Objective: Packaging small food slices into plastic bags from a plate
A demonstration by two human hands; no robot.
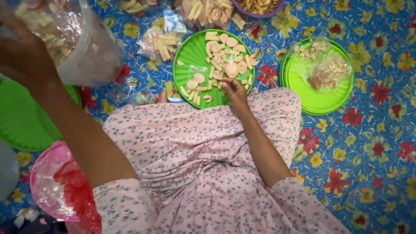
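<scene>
**poster1:** On the green plate right in front of our knees sit the cut pieces, pale round slices and little sticks. Our right hand rests at the plate's near rim, fingers curled together over a few pieces. Can't tell if it actually pinches one.

**poster2:** Yep, and our left hand is up high at the left, fingers wrapped around a clear plastic tub that's tilted and packed with the same sticks.

**poster1:** Around that we see small clear bags of pieces just beyond the plate, plus a purple bowl at the top edge.

**poster2:** Off to the right a second green plate holds more filled bags. By our left side: a pink bowl with red plastic in it. All of it sits on a blue flowered mat.
</scene>
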